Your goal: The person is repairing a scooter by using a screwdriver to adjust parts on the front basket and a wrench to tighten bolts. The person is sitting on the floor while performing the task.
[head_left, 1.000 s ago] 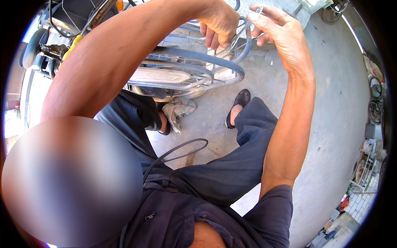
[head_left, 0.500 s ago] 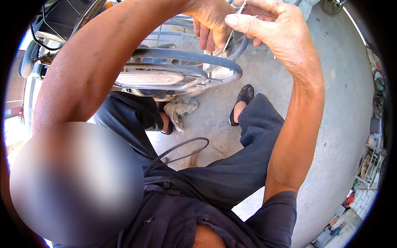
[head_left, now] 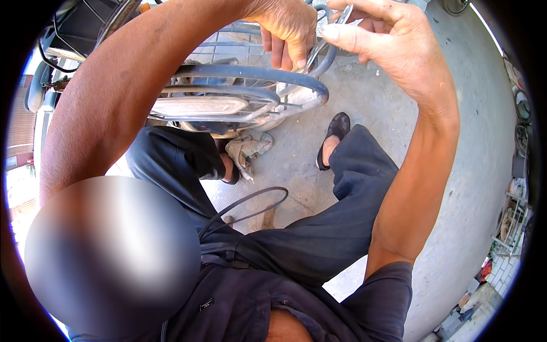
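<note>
At the top of the view, a slim, shiny metal tool [head_left: 345, 15] slants between my hands; its exact kind is hard to make out. My left hand [head_left: 288, 31] hangs knuckles up with its fingers curled down around the tool's lower end. The thumb and fingers of my right hand [head_left: 393, 43] pinch the upper part. Just below and behind both hands runs a rack of bent blue-grey tubes [head_left: 245, 72], worn and dusty. What the tool's lower tip touches is hidden by my left fingers.
A crumpled dirty cloth [head_left: 246, 153] lies on the concrete floor [head_left: 456, 199] between my shoes. A thin black cable loop [head_left: 259, 199] rises near my lap. Part of a vehicle with a black basket [head_left: 80, 28] stands at upper left. Shelves and clutter [head_left: 507, 228] line the far right.
My right hand has shifted slightly right and down, turning the metal tool so its broader face shows. My left hand has moved slightly left and still grips the lower end.
</note>
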Tool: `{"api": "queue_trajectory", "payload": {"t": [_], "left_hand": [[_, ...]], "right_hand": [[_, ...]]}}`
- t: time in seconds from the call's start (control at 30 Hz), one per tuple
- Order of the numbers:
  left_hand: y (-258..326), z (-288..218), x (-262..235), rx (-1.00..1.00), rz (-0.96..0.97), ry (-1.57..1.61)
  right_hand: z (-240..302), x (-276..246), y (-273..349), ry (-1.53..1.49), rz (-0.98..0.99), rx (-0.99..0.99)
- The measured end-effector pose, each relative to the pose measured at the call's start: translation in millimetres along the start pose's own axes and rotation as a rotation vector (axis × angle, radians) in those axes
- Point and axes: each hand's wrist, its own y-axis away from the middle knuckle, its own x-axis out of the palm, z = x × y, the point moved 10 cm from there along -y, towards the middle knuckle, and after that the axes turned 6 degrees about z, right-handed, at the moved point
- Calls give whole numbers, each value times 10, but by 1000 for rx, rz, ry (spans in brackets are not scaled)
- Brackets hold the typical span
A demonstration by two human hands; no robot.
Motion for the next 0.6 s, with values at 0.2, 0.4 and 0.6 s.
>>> {"api": "queue_trajectory", "payload": {"t": [0.2, 0.4, 0.6], "left_hand": [[-114, -19, -8, -7, -8, -58], [30, 146, -8, 1, -59, -1], [-104, 109, 6, -52, 6, 14]], "right_hand": [[-38, -111, 66, -138, -124, -49], [248, 148, -5, -17, 135, 0], [170, 59, 99, 67, 63, -56]]}}
